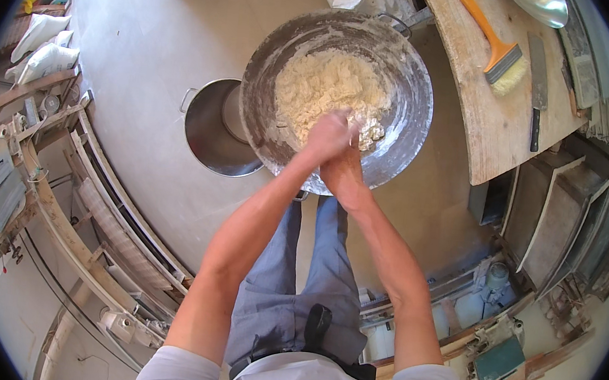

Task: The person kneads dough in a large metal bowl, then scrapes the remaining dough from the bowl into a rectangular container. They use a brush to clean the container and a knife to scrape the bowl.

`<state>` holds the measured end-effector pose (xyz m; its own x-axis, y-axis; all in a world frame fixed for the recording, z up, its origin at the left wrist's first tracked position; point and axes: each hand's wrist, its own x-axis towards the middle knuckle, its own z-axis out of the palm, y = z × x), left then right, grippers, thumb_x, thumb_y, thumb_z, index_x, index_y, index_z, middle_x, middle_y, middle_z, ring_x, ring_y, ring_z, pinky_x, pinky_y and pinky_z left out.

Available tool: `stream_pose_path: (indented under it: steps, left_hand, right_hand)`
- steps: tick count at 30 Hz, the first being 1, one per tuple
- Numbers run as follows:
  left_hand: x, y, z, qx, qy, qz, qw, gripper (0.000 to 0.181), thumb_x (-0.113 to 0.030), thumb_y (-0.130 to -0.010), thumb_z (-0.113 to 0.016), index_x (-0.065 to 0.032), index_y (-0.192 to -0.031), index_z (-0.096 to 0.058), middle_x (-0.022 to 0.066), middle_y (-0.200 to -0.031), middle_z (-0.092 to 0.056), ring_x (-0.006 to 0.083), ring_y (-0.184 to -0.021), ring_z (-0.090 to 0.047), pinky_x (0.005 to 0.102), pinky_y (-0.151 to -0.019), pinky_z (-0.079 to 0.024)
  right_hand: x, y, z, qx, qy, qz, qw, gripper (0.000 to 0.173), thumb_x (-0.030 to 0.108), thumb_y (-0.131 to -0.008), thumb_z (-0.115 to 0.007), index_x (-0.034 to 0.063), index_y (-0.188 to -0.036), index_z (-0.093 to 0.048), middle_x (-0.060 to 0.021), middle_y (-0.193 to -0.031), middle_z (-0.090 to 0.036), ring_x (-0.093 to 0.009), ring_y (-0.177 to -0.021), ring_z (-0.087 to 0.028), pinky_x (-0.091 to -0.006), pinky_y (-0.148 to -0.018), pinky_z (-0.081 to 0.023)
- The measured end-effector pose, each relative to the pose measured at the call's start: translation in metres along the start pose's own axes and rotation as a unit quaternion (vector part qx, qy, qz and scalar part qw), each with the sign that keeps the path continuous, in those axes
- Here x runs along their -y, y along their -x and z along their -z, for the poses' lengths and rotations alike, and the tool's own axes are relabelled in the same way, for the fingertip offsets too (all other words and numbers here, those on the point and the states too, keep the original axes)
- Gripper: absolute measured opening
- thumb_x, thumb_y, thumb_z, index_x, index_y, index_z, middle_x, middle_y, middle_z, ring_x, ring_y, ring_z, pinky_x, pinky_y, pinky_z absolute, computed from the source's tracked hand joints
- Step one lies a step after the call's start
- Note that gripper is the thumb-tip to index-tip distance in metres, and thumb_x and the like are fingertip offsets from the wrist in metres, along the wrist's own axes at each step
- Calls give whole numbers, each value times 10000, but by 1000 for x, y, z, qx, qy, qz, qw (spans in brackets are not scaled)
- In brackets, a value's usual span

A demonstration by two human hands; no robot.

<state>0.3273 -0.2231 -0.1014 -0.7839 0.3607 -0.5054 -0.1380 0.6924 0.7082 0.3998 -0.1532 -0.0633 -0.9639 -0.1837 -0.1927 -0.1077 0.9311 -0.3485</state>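
Observation:
A wide metal basin (410, 96) stands before me, its inner wall smeared with flour. Crumbly pale-yellow dough (330, 81) fills its middle. My left hand (331, 135) and my right hand (341, 169) meet over the near part of the dough, close together and partly overlapping. The fingers of both are blurred or hidden, so whether either one grips any dough cannot be told. Whiter, floury lumps lie just right of the hands.
A deep metal pot (209, 127) stands left of the basin. On the wooden table (496, 136) at right lie an orange-handled brush (491, 43) and a long flat blade (537, 74) with a black handle. Metal trays (558, 212) stand below it. Wooden racks (117, 217) line the left.

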Motion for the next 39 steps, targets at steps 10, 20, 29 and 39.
stream_pose_path:
  steps: [10, 20, 29, 39]
  left_hand:
    - [-4, 1, -19, 284, -127, -18, 950, 543, -496, -972, -428, -333, -1473, -561, 127, -1553, -492, 425, -1380, -489, 523, -1127, -428]
    - [-3, 39, -14, 162, -48, -73, 983, 465, -430, -1019, -397, -350, -1418, -621, 39, -1641, -397, 359, -1535, -266, 567, -1215, -281]
    - [-31, 97, 27, 16, 102, -91, 990, 431, -238, -1010, -553, -56, -1399, -594, 204, -1488, -530, 381, -1398, -474, 443, -1146, -392]
    - [25, 154, -14, -196, 152, 110, 963, 326, -102, -945, -628, 0, -1253, -649, 175, -1202, -687, 340, -1112, -657, 414, -945, -515]
  right_hand:
    - [-29, 17, -91, 131, 404, 80, 902, 435, 275, -1016, -459, 77, -1387, -570, -196, -1439, -551, -358, -1363, -470, -582, -1133, -318]
    - [-15, -6, -68, 210, 228, -29, 950, 520, 323, -1023, -462, 74, -1479, -489, -242, -1514, -462, -440, -1411, -395, -640, -1149, -284]
    - [-55, -33, -55, 210, 237, -35, 948, 612, 340, -1028, -472, 62, -1569, -401, -283, -1582, -380, -526, -1452, -321, -690, -1157, -259]
    - [-93, -59, -10, 100, -37, 97, 990, 155, 121, -830, -670, -8, -791, -746, -248, -979, -661, -423, -991, -665, -488, -782, -557]
